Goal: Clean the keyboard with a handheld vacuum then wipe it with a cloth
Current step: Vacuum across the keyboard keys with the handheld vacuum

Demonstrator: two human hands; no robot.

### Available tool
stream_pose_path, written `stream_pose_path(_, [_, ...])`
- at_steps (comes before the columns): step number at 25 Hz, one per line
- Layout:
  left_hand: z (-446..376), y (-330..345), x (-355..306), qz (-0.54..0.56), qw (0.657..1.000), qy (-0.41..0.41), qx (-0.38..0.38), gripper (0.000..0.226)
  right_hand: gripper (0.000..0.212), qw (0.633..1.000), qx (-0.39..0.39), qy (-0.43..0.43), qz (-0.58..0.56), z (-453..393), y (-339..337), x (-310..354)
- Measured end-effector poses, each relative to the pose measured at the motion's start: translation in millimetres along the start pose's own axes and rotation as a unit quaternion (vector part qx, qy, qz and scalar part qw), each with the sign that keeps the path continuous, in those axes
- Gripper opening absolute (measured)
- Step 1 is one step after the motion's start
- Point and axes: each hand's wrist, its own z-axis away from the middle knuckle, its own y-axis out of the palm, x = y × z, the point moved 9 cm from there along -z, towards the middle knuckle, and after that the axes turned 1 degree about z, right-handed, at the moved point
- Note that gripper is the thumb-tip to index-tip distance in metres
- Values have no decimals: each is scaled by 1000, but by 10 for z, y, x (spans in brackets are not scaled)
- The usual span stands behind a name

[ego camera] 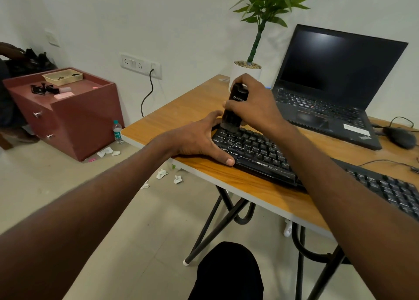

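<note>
A black keyboard point(256, 151) lies slantwise on the wooden table point(226, 179). My right hand point(251, 105) grips a black handheld vacuum point(233, 109), held upright with its brush end down on the keys at the keyboard's far left corner. My left hand point(199, 138) holds the keyboard's left end, thumb on the near edge and fingers at the far edge. My right forearm crosses over the keyboard's middle and hides it. No cloth is in view.
An open laptop point(328, 84) with a dark screen stands behind the keyboard, a mouse point(400, 137) to its right. A potted plant point(247, 70) sits at the table's far edge. On the floor left: a maroon drawer cabinet point(74, 120), a water bottle point(117, 131), crumpled paper scraps point(162, 173).
</note>
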Motion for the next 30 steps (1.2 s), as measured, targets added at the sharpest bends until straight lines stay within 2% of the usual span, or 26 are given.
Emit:
stream_pose_path(2, [-6, 2, 1, -2, 1000, -1, 1, 148, 45, 1000, 15, 12, -12, 4, 12, -34])
stream_pose_path(5, [1, -2, 30, 0, 1000, -12, 2, 154, 45, 994, 19, 4, 104, -52, -59, -2])
stream_pose_path(6, [0, -6, 23, -4, 1000, -12, 0, 154, 44, 995, 14, -11, 98, -50, -51, 41])
stream_pose_path(9, [-7, -12, -2, -11, 1000, -1, -6, 149, 41, 998, 39, -43, -13, 55, 50, 165])
stream_pose_path(11, [-11, -8, 16, -1, 1000, -5, -5, 147, 43, 997, 63, -41, 34, 55, 59, 134])
stream_pose_path(13, [-9, -1, 32, 3, 1000, -11, -1, 147, 46, 992, 45, -45, 109, 51, -24, 113])
stream_pose_path(16, [-3, 2, 10, -2, 1000, -7, 1, 148, 43, 996, 26, -58, 62, 193, -70, 82])
stream_pose_path(20, [7, 0, 14, -8, 1000, -7, 5, 151, 39, 996, -10, 16, 82, 288, -282, -151])
stream_pose_path(23, [9, 8, 11, -29, 1000, -6, 3, 149, 40, 999, -20, 6, 48, 331, -314, -112])
stream_pose_path(28, [12, -1, 4, -27, 1000, -5, 0, 149, 47, 980, -13, 20, 198, 295, -334, -135])
stream_pose_path(30, [10, -1, 5, -25, 1000, -5, 0, 148, 44, 992, -11, -6, 129, 288, -277, -43])
